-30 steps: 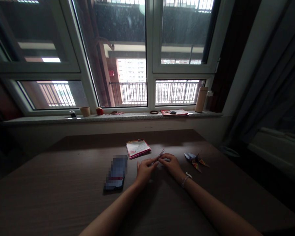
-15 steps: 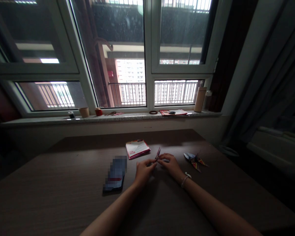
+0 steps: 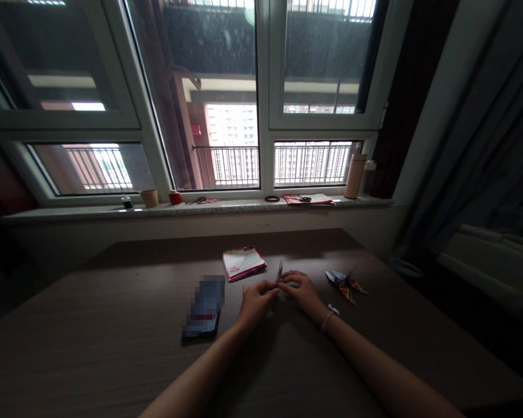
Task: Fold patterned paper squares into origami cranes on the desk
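Paper [image 3: 280, 271], pinched by left hand [image 3: 256, 299] and right hand [image 3: 303, 290], looks unfinished; folded figure [image 3: 343, 284] lies at three o'clock, flat stack [image 3: 244, 263] at ten.

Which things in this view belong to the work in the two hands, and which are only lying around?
In the work:
thin folded paper, held between left hand and right hand
paper stack, probably
folded paper shape at right, probably

Apparently just lying around:
phone, partly blurred
tan cup and tan flask, on the windowsill
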The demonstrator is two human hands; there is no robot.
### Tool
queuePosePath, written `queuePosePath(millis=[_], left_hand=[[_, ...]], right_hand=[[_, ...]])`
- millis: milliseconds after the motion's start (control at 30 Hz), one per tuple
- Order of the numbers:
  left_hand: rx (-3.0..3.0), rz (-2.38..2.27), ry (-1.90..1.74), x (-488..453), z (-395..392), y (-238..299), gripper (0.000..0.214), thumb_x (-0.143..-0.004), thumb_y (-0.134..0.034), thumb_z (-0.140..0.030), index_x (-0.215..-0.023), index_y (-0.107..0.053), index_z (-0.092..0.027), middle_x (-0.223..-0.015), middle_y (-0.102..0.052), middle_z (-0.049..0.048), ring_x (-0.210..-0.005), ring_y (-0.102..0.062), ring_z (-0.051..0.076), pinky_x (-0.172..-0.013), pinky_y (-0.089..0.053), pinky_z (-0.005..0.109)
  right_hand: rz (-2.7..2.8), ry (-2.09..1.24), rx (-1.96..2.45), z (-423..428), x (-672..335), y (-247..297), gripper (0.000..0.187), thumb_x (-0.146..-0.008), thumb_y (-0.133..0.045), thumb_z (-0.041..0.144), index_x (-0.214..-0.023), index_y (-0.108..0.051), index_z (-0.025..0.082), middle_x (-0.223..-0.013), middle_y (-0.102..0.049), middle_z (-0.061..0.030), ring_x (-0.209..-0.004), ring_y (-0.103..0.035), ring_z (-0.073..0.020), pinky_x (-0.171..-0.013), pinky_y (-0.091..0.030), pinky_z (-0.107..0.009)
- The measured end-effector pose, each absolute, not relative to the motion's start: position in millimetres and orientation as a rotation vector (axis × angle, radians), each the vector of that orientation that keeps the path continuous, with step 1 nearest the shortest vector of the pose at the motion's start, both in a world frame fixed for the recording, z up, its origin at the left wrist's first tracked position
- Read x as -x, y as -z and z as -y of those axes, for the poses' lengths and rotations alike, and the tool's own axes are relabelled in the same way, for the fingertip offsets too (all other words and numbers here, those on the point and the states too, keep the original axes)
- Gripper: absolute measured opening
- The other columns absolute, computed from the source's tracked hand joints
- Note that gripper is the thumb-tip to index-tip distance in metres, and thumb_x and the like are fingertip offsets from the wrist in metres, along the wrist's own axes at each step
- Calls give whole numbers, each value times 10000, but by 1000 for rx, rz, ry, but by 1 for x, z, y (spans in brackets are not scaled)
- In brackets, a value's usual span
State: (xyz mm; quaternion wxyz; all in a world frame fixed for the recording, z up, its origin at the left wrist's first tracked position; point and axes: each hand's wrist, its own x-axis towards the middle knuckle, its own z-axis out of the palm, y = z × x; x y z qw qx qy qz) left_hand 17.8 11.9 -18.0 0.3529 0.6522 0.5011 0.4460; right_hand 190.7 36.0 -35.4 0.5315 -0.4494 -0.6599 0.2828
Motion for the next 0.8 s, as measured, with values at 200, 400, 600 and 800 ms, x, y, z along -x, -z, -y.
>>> queuePosePath(millis=[200, 400, 600, 800], left_hand=[[-1680, -1315, -1141, -18, -10, 15, 232, -740, -686, -396, -848, -777, -213, -940, -785, 65, -1005, -683, 284, -975, -489, 409], [-1683, -1307, -1146, -17, -10, 11, 258, -767, -658, -420, -864, -765, -206, -934, -783, 61, -997, -685, 271, -988, -473, 407], [-1678, -1328, -1142, -17, -12, 8, 237, -774, -641, -396, -821, -758, -195, -914, -782, 54, -957, -695, 257, -977, -469, 382], [-1731, -1371, -1235, -16, -9, 4, 262, -751, -651, -374, -924, -753, -207, -1011, -766, 47, -1018, -674, 259, -973, -462, 359]], right_hand=[[1579, -687, 1074, -37, -192, 36, 291, -704, -745, 514, -722, -758, 223, -981, -721, -81, -1031, -623, -254, -983, -433, -410], [1577, -684, 1061, -39, -193, 35, 310, -712, -731, 524, -731, -759, 216, -948, -720, -85, -995, -633, -254, -971, -437, -420], [1565, -659, 1055, -39, -192, 35, 307, -729, -719, 532, -750, -763, 230, -939, -722, -72, -979, -634, -246, -959, -444, -419], [1568, -621, 1093, -38, -192, 37, 247, -732, -728, 478, -731, -761, 234, -938, -719, -72, -1026, -607, -259, -977, -422, -412]])
